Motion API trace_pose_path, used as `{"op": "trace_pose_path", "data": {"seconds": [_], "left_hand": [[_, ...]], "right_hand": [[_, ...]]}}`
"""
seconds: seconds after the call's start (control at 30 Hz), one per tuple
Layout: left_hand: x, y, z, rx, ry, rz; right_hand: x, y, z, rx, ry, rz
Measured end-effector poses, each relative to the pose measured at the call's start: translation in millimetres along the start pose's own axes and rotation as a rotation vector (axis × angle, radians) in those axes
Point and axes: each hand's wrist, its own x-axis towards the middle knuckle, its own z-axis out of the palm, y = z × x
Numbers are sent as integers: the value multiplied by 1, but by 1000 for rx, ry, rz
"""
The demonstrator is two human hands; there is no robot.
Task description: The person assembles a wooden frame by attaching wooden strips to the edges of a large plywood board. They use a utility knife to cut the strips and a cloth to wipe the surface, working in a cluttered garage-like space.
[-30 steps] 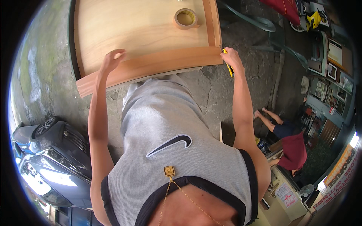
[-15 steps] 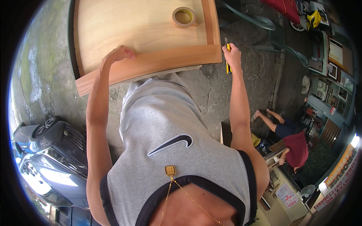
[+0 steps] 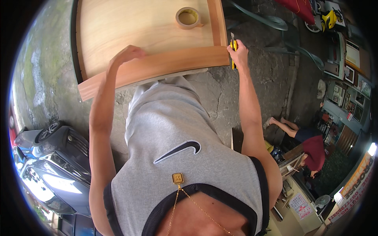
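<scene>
A pale wooden panel (image 3: 138, 27) with a dark outer edge lies before me. Along its near side runs a wide brown strip of tape (image 3: 177, 58), and another lies along its right side. My left hand (image 3: 128, 54) rests at the left part of the near strip, fingers loosely stretched toward the right and slightly blurred, holding nothing that I can see. Just off the panel's near right corner, my right hand (image 3: 239, 53) grips a yellow utility knife (image 3: 234, 59), its blade pointing away from me. Its fingertips are close to the corner. A brown tape roll (image 3: 188, 26) sits on the panel.
Cracked grey concrete (image 3: 212, 94) lies under and around the panel. Behind its right side stands furniture with a curved glass-like edge (image 3: 267, 19). A dark car (image 3: 59, 169) is at the left. At the right, a person in a maroon shirt (image 3: 314, 151) is beside a workbench.
My right hand has moved slightly left and away from me with the knife, closer to the panel's corner. My left hand has slid a little right along the strip.
</scene>
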Motion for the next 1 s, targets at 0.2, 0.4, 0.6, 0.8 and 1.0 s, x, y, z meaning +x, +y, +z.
{"op": "trace_pose_path", "data": {"seconds": [0.2,0.4,0.6,0.8,1.0], "left_hand": [[82,121,99,242,-77,181],[154,190,182,162,80,254],[173,206,194,205,104,118],[175,194,201,197,166,304],[171,212,199,99,114,25]], "right_hand": [[1,21,12,266,-22,152],[2,14,12,386,-14,177],[1,4,1,507,-66,245],[5,12,4,530,-86,257],[6,18,6,565,-114,258]]}}
